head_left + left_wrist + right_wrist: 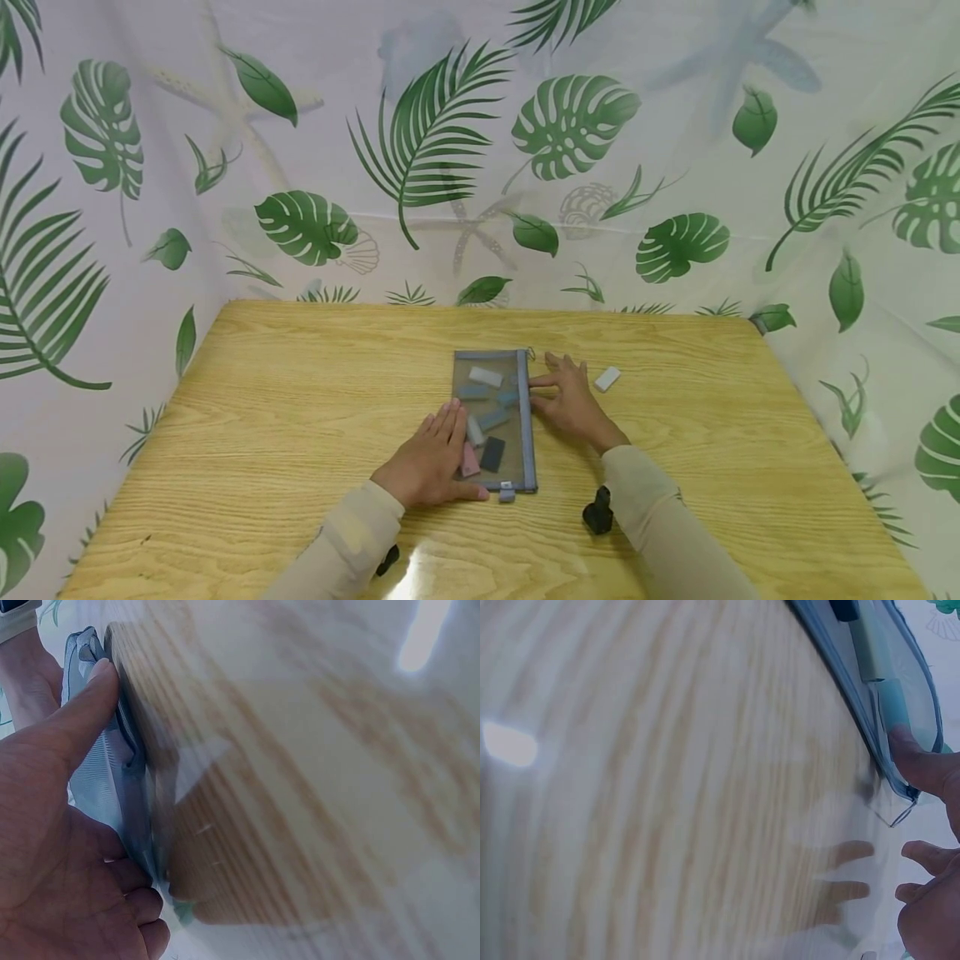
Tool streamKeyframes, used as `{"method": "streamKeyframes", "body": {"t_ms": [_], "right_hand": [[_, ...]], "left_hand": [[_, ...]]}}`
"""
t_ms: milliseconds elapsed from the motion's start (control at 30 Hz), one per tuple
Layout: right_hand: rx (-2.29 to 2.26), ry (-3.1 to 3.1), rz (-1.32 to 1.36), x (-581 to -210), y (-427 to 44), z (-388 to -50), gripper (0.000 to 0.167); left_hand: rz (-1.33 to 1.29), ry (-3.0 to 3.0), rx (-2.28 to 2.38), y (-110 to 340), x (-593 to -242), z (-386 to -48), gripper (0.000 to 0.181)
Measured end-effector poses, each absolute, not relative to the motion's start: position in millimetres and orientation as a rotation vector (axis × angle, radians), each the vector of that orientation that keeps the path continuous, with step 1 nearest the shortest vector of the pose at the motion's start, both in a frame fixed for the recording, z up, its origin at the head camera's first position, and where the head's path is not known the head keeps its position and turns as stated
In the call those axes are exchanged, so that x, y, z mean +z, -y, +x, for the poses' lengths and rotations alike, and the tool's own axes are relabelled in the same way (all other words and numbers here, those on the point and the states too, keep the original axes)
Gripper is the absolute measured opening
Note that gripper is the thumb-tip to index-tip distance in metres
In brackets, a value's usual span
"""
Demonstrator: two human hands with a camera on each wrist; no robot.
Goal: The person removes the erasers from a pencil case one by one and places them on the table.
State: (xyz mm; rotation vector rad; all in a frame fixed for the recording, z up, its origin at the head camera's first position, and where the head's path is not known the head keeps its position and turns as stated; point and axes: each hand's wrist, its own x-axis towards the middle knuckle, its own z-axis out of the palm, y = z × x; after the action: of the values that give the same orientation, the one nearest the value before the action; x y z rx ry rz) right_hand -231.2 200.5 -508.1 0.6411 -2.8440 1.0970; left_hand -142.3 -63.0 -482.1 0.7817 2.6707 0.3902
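A mesh zip pouch [512, 450] with a grey-blue border lies flat on the table. Through its see-through face show several small eraser-like blocks: white, blue, a pink block [469, 460] and a dark block [492, 454]. My left hand [431, 462] rests on the pouch's lower left side, fingers fairly straight, thumb along the bottom edge. At the upper part of the zip side, my right hand [573, 404] touches the pouch with its fingertips; in the right wrist view a digit meets a light blue block [892, 705] at the pouch's edge. Beyond that hand lies a loose white block [607, 379].
The wooden table [300, 375] runs back to a leaf-print cloth [450, 150] that surrounds it. Dark wrist devices, one of them a black device [598, 512], sit under the forearms. A wire loop [904, 814] hangs at the pouch's corner.
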Motion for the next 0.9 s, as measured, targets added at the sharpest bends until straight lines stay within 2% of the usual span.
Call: {"method": "streamKeyframes", "body": {"t_ms": [900], "right_hand": [[1.016,2.834,0.626,-498,-224,-229,0.023]], "left_hand": [[0.782,-2.672,0.406,63,-481,-141,0.112]]}}
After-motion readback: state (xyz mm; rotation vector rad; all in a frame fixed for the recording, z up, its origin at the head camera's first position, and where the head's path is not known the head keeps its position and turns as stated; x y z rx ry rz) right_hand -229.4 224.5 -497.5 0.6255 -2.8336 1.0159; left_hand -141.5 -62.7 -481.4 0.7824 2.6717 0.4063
